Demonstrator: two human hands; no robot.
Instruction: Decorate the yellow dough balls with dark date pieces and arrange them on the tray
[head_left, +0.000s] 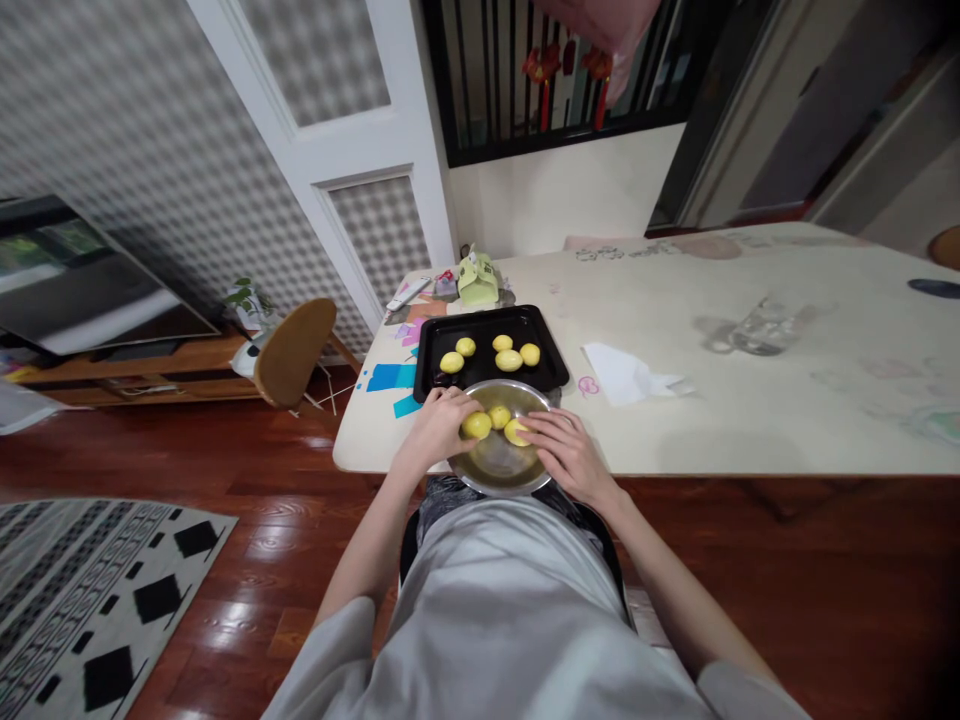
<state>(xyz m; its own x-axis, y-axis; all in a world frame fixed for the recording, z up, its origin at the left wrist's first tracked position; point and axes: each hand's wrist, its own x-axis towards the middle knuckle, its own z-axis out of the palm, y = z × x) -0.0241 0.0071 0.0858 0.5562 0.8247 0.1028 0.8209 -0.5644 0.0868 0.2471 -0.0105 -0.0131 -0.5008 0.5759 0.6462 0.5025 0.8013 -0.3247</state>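
Observation:
A metal bowl sits at the table's front edge, close against my body, with three lemons in it. My left hand reaches over the bowl's left side, thumb and fingers closed around one lemon. On the opposite side my right hand has its fingers curled onto another lemon. Between them lies a third lemon, which neither hand plainly grips. Just beyond the bowl is a black baking tray with several lemons spread on it.
A crumpled white paper lies right of the tray, and a clear glass is farther right. Behind the tray are a light green item and a white remote. A wooden chair stands left of the table.

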